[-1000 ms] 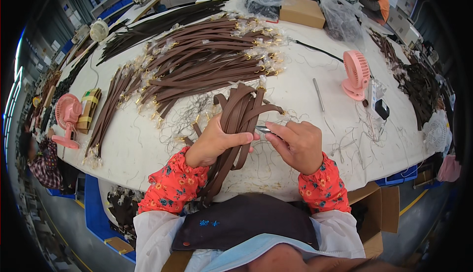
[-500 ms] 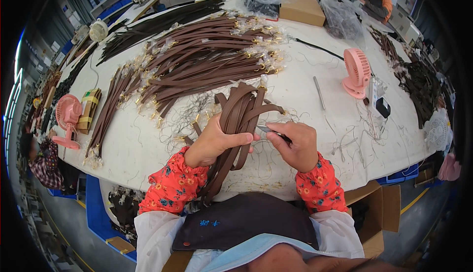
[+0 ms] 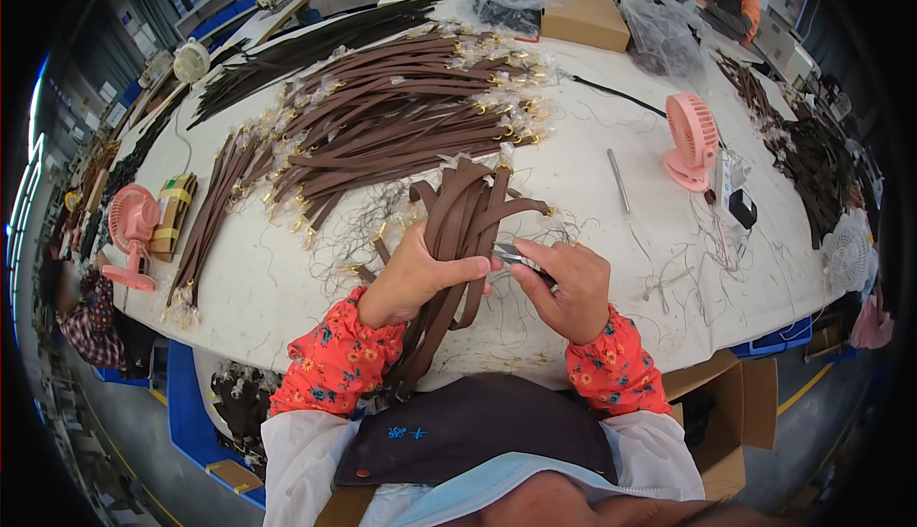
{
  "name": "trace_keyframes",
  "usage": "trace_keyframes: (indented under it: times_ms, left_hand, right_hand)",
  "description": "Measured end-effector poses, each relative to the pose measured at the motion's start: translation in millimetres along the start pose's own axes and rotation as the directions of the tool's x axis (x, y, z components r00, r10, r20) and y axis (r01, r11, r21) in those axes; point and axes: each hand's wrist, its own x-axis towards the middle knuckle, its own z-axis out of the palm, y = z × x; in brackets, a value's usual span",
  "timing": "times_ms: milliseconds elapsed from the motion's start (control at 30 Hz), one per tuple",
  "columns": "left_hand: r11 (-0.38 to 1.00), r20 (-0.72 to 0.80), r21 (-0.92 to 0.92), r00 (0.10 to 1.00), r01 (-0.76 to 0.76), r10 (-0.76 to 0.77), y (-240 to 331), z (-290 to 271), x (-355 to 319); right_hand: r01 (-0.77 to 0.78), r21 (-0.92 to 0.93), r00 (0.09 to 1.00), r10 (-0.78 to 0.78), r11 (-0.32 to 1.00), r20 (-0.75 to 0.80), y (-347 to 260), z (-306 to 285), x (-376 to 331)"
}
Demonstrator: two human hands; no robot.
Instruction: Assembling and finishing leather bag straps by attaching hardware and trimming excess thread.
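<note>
My left hand (image 3: 420, 274) is wrapped round a bundle of brown straps (image 3: 458, 207), thumb across the front. The straps loop over at the top, and their lower ends hang down toward my lap. In my right hand (image 3: 568, 284) is a pair of small thread snips (image 3: 511, 256) with dark handles. Their metal blades point left, close beside the bundle's right edge and the left fingertips; whether they touch a thread I cannot make out. Gold clasps show on some strap ends.
A large pile of brown straps (image 3: 392, 107) with gold clasps covers the table's middle. Pink fans stand left (image 3: 132, 231) and right (image 3: 692, 140). A metal rod (image 3: 619, 181) and loose threads lie at right. Behind are a cardboard box (image 3: 585, 19) and black straps (image 3: 296, 54).
My right hand has moved slightly left, bringing the snips nearer to the straps, and the blades now look more spread. The left hand and its bundle have barely moved.
</note>
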Motion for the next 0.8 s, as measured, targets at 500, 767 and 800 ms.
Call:
trace_keyframes:
  times_ms: [500, 767, 800]
  left_hand:
    - [1.0, -0.002, 0.017, 1.0, 0.011, -0.011, 0.8, 1.3, -1.2]
    - [0.999, -0.019, -0.02, 0.999, 0.028, -0.029, 1.0, 2.4, -1.3]
    - [0.999, -0.018, -0.021, 0.999, 0.028, -0.029, 0.9, 2.2, -1.2]
  right_hand:
    - [0.006, -0.04, 1.0, -0.005, 0.999, 0.011, 0.3, -0.9, 1.1]
    - [-0.237, 0.321, 0.961, 0.268, 0.917, -0.059, 0.6, 3.7, -5.2]
    - [-0.364, 0.451, 0.907, 0.42, 0.815, -0.026, -0.9, 3.6, -6.1]
